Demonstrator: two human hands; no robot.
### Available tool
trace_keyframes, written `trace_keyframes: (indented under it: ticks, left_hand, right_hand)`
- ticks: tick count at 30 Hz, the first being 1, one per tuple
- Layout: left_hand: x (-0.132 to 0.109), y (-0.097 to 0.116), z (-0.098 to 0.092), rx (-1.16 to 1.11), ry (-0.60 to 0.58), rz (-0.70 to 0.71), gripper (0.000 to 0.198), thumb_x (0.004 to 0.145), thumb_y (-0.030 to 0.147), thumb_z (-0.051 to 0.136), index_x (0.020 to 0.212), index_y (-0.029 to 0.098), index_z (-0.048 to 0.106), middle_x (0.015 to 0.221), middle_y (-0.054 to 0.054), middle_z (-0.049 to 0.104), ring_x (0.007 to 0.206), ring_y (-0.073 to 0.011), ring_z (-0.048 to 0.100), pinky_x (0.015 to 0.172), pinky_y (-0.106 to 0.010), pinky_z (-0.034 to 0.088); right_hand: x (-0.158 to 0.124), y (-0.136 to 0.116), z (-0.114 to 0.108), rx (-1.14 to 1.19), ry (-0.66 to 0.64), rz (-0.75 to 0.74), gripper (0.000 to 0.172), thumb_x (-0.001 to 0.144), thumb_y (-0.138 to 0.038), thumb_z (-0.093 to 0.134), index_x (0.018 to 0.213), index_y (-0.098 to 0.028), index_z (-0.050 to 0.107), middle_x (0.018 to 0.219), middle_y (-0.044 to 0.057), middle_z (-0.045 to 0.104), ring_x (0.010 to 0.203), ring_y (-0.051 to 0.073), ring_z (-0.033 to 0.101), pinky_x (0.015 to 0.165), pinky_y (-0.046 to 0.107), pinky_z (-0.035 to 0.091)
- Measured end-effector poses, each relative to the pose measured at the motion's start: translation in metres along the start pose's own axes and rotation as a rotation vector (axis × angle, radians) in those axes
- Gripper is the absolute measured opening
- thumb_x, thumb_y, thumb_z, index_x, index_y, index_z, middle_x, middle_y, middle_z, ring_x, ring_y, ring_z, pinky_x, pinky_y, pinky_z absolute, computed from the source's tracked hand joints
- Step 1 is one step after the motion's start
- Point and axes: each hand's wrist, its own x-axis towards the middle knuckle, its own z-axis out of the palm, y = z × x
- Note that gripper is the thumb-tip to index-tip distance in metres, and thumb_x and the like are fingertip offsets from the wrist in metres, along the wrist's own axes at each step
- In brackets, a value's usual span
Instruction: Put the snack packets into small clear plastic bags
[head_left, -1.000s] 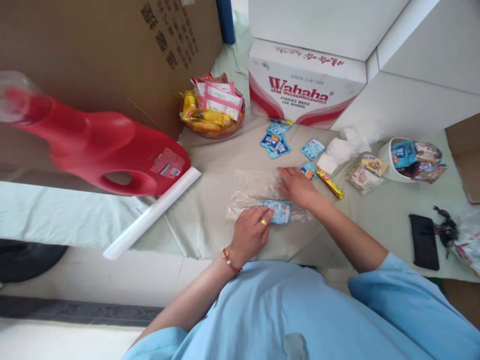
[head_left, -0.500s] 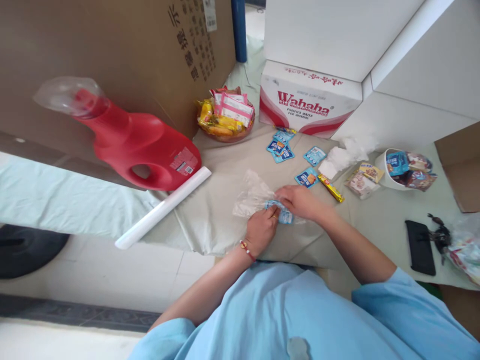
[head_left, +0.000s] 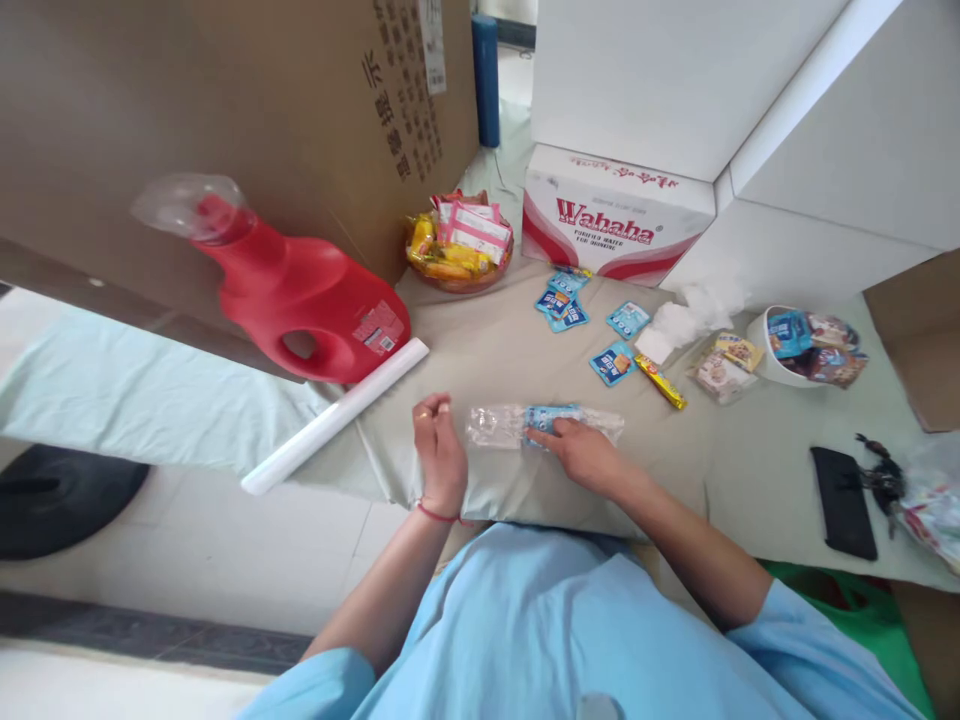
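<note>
While your left hand (head_left: pixel 441 455) is raised just beside the work, apart from it, its fingers are curled inward; whether they hold something, I cannot tell. Your right hand (head_left: pixel 581 452) lays its fingers upon a blue, flat, printed packet (head_left: pixel 551 413); whether it also pinches it underneath, I cannot tell. This packet lies in front of you, wrapped in a long strip of clear, crinkled plastic film (head_left: pixel 495 426), on the pale greenish-beige cloth (head_left: pixel 517 355). Beyond your right hand lie a small blue square packet (head_left: pixel 613 363) and, just beside it, a narrow yellow stick wrapper (head_left: pixel 660 381). To the left, a white, smooth, long roll (head_left: pixel 337 418) lies slantwise by a big red plastic bottle (head_left: pixel 300 290). Farther away stands a white-and-red cardboard carton (head_left: pixel 600 225).
</note>
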Motion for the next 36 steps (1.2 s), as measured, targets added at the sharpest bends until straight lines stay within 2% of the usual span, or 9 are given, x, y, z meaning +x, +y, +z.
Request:
trace_keyframes:
  ticks: [5, 9, 13, 17, 21, 25, 28, 32, 36]
  left_hand:
    - [0.015, 0.008, 0.011, 0.353, -0.315, 0.147, 0.032, 0.079, 0.033, 0.078, 0.107, 0.019, 0.073, 0.155, -0.018, 0.054, 0.158, -0.0445, 0.030, 0.129, -0.063, 0.026]
    - [0.007, 0.010, 0.008, 0.277, -0.351, 0.126, 0.007, 0.077, 0.017, 0.068, 0.082, 0.022, 0.068, 0.118, -0.012, 0.070, 0.122, -0.0313, 0.065, 0.110, -0.048, 0.051]
    - [-0.004, 0.028, 0.010, 0.153, -0.348, 0.093, 0.006, 0.085, 0.020, 0.062, 0.080, 0.023, 0.063, 0.083, -0.001, 0.068, 0.080, -0.0188, 0.068, 0.078, -0.031, 0.057]
    - [-0.020, 0.055, 0.033, 0.052, -0.458, 0.244, 0.010, 0.090, 0.018, 0.061, 0.092, 0.021, 0.070, 0.095, -0.004, 0.075, 0.089, -0.0182, 0.072, 0.083, -0.031, 0.058]
    - [-0.035, 0.060, 0.054, 0.294, -0.622, 0.528, 0.026, 0.098, 0.022, 0.055, 0.113, 0.018, 0.075, 0.131, -0.013, 0.075, 0.124, -0.0271, 0.067, 0.107, -0.044, 0.053]
    - [-0.048, 0.046, 0.055, 0.569, -0.665, 0.713, 0.044, 0.100, 0.024, 0.053, 0.141, 0.016, 0.065, 0.156, -0.014, 0.061, 0.139, -0.0304, 0.057, 0.112, -0.050, 0.047]
    - [-0.055, 0.037, 0.053, 0.657, -0.652, 0.778, 0.053, 0.098, 0.020, 0.054, 0.150, 0.014, 0.058, 0.164, -0.013, 0.053, 0.143, -0.0292, 0.053, 0.114, -0.047, 0.043]
    - [-0.059, 0.033, 0.053, 0.686, -0.641, 0.789, 0.054, 0.100, 0.019, 0.049, 0.153, 0.013, 0.056, 0.166, -0.013, 0.051, 0.144, -0.0287, 0.053, 0.114, -0.046, 0.040]
    - [-0.060, 0.032, 0.054, 0.677, -0.660, 0.793, 0.055, 0.101, 0.018, 0.047, 0.155, 0.013, 0.053, 0.167, -0.015, 0.048, 0.145, -0.0296, 0.051, 0.113, -0.050, 0.040]
  right_hand:
    - [0.003, 0.008, -0.004, 0.148, 0.021, -0.017, 0.055, 0.100, -0.012, 0.049, 0.152, -0.026, 0.060, 0.122, 0.014, 0.066, 0.104, 0.026, 0.065, 0.090, 0.034, 0.049]
    - [-0.001, 0.019, -0.003, 0.417, 0.129, -0.142, 0.062, 0.096, -0.021, 0.062, 0.157, -0.017, 0.047, 0.114, 0.012, 0.068, 0.098, 0.024, 0.064, 0.091, 0.036, 0.051]
    - [-0.002, 0.021, 0.004, 0.488, 0.221, -0.181, 0.036, 0.094, -0.015, 0.056, 0.130, -0.016, 0.060, 0.104, 0.009, 0.067, 0.092, 0.022, 0.062, 0.087, 0.036, 0.052]
    - [0.000, 0.017, 0.011, 0.458, 0.250, -0.190, 0.028, 0.092, -0.012, 0.056, 0.119, -0.016, 0.063, 0.112, 0.014, 0.068, 0.104, 0.026, 0.063, 0.094, 0.041, 0.054]
    - [-0.008, 0.023, 0.014, 0.557, 0.280, -0.257, 0.024, 0.092, -0.013, 0.056, 0.113, -0.018, 0.067, 0.124, 0.015, 0.070, 0.117, 0.026, 0.065, 0.102, 0.042, 0.053]
    - [-0.026, 0.034, 0.018, 0.501, 0.533, 0.093, 0.027, 0.099, -0.020, 0.050, 0.115, -0.020, 0.072, 0.108, 0.012, 0.072, 0.102, 0.026, 0.066, 0.095, 0.042, 0.055]
    - [-0.037, 0.039, 0.025, 0.262, 0.674, 0.441, 0.035, 0.093, -0.031, 0.065, 0.123, -0.015, 0.072, 0.124, 0.021, 0.067, 0.116, 0.037, 0.058, 0.104, 0.055, 0.050]
    - [-0.049, 0.043, 0.028, 0.231, 0.650, 0.426, 0.015, 0.090, -0.027, 0.065, 0.100, -0.019, 0.073, 0.133, 0.020, 0.064, 0.126, 0.037, 0.054, 0.109, 0.053, 0.047]
    - [-0.040, 0.037, 0.005, 0.455, 0.558, 0.424, 0.016, 0.098, -0.034, 0.056, 0.096, -0.021, 0.066, 0.097, 0.009, 0.071, 0.087, 0.023, 0.064, 0.081, 0.035, 0.052]
